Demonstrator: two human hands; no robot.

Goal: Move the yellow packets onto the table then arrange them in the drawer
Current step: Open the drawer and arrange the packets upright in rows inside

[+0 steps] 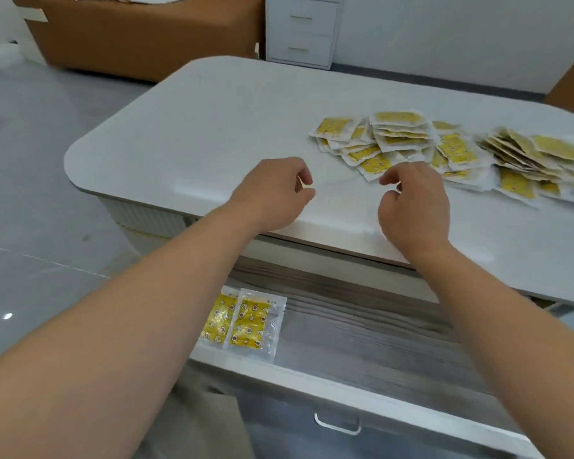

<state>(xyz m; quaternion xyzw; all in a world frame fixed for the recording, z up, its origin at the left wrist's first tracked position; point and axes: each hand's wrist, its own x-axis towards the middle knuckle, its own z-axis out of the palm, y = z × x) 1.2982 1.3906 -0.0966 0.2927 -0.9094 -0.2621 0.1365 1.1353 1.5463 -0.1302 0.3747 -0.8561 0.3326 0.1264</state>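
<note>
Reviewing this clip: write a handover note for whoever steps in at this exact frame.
Left hand: loosely curled over the table near its front edge, holding nothing.
Right hand: loosely curled beside the heap, gripping no packet.
Heap of yellow packets: on the table's right side.
Done: two packets lie side by side at the left end of the open drawer.
Left: arrange the heap in the drawer.
</note>
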